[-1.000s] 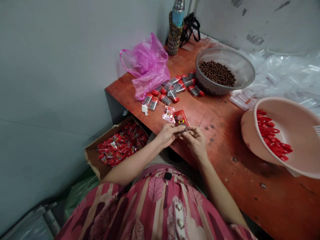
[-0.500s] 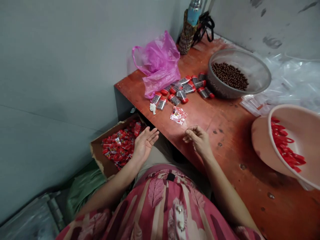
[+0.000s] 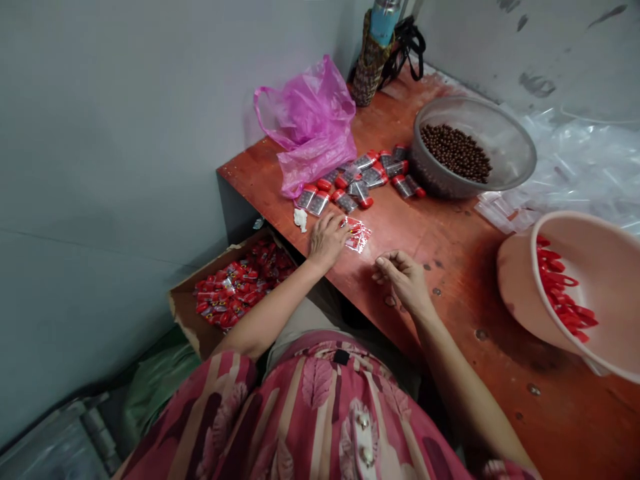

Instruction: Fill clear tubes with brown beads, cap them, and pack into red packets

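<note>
My left hand (image 3: 327, 241) is palm down over the table's near edge. Its extended fingertips reach the left side of a small pile of red printed plastic sleeves (image 3: 358, 237). To the right of that pile, my right hand (image 3: 404, 279) is closed, thumb against curled fingers; whatever might be between them cannot be made out. Just beyond my left hand lie several small clear containers with red caps and dark contents (image 3: 344, 200). A crumpled white tissue (image 3: 300, 220) is beside them at the table edge.
A cardboard box (image 3: 186, 313) of red-capped packs stands below the table at left. On the red table (image 3: 450, 267) are a pink plastic bag (image 3: 320, 107), a grey bowl (image 3: 520, 157) of brown beads, a peach basin (image 3: 515, 287) with red plastic pieces, clear bags (image 3: 580, 160) and a flask (image 3: 384, 27).
My left hand has moved from above the box up and right onto the table, turning palm down at the sleeves. My right hand stays closed in nearly the same place.
</note>
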The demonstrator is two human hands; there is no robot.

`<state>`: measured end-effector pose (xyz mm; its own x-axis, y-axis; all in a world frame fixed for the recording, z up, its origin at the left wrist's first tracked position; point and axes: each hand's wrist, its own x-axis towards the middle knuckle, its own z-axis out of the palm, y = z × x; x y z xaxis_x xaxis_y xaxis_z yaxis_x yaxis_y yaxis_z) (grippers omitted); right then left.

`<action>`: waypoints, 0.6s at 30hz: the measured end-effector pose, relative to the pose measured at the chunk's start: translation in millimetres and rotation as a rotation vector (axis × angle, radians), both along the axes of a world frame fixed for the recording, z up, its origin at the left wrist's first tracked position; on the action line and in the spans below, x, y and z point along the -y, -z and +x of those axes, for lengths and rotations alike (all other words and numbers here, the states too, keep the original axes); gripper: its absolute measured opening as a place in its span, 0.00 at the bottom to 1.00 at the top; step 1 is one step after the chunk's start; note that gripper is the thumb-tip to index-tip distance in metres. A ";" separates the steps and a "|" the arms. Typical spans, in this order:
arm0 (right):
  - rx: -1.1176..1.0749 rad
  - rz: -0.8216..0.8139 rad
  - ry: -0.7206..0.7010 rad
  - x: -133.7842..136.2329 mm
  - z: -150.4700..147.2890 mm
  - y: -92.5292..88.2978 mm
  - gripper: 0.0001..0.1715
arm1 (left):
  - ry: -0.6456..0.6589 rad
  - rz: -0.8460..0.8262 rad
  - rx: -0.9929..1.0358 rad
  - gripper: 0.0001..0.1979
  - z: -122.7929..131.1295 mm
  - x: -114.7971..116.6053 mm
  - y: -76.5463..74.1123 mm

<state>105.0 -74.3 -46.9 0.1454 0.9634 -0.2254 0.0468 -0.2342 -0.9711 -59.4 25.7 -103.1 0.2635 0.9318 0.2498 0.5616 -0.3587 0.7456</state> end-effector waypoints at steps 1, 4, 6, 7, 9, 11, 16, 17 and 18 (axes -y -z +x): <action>0.018 0.012 0.001 -4.5 -0.1 0.3 0.17 | 0.001 -0.016 0.057 0.08 -0.5 1.2 -0.2; 0.027 0.074 0.041 -23.2 -3.4 4.6 0.17 | 0.006 -0.050 0.212 0.08 0.1 6.9 -5.6; -0.060 0.087 0.068 -37.4 -7.0 9.3 0.22 | 0.018 -0.069 0.294 0.09 2.9 12.9 -12.2; -0.120 0.081 0.075 -43.8 -8.5 11.4 0.24 | 0.025 -0.083 0.334 0.09 4.6 16.6 -16.0; -0.208 0.064 0.092 -53.9 -10.2 13.6 0.28 | 0.031 -0.120 0.422 0.10 7.6 24.2 -23.8; -0.231 0.073 0.122 -59.2 -9.7 12.0 0.29 | 0.013 -0.180 0.525 0.14 8.8 30.3 -30.8; -0.191 0.060 0.044 -58.8 -5.4 -1.6 0.30 | 0.007 -0.608 0.763 0.15 5.0 32.9 -38.8; -0.179 0.049 0.013 -58.4 -4.7 -3.4 0.30 | 0.029 -0.702 0.791 0.16 4.0 32.3 -38.8; -0.160 0.039 -0.014 -58.5 -3.8 -4.1 0.31 | 0.049 -0.773 0.812 0.18 2.8 31.7 -38.4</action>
